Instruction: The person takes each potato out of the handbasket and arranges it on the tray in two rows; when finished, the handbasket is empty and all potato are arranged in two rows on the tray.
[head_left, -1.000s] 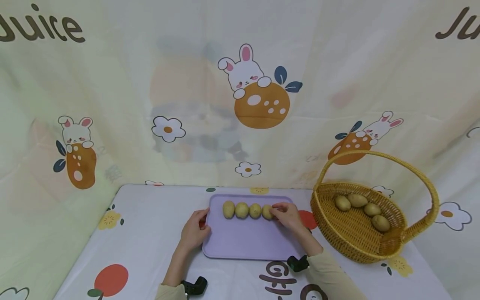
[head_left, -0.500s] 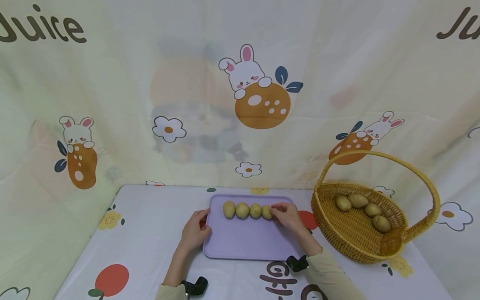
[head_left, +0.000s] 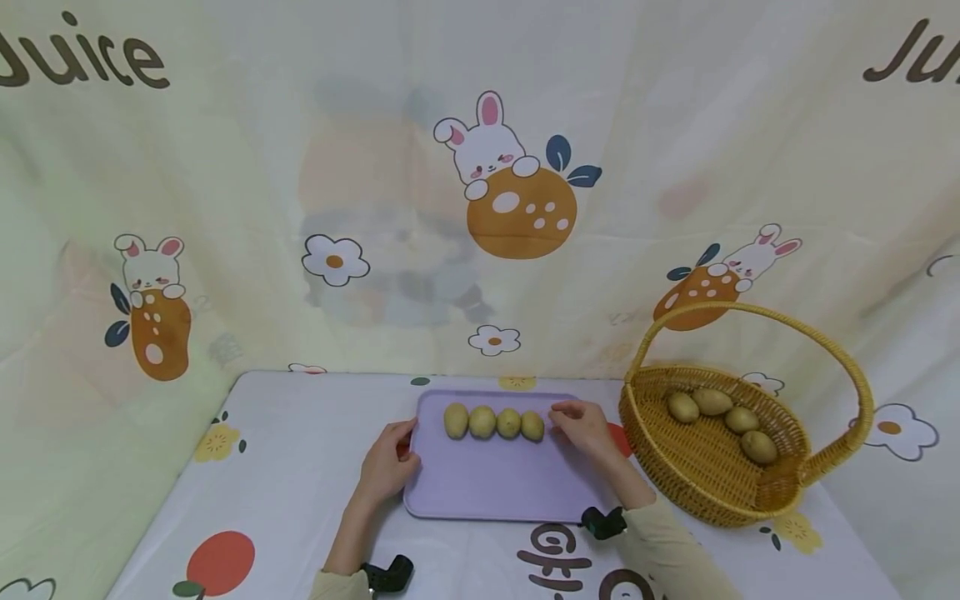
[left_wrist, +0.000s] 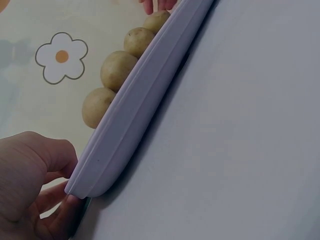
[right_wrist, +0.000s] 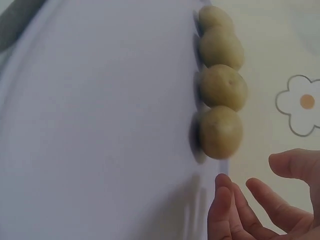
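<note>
A lilac tray (head_left: 495, 483) lies on the table, and several potatoes (head_left: 482, 422) stand side by side in a row along its far part. My left hand (head_left: 387, 462) grips the tray's left edge; in the left wrist view the thumb is at the rim and the other fingers reach below it. My right hand (head_left: 585, 429) is over the tray's right side, just right of the end potato (right_wrist: 220, 132). Its fingers are apart, and a gap separates them from that potato. Nothing is between the right fingers.
A wicker basket (head_left: 697, 483) with a tall handle stands to the right of the tray, close to my right forearm. Several more potatoes (head_left: 742, 419) lie inside it. A printed curtain (head_left: 405, 167) hangs behind the table.
My right hand has let go of the potato at the right end of the row and moved slightly right. The left hand stays at the tray's edge.
</note>
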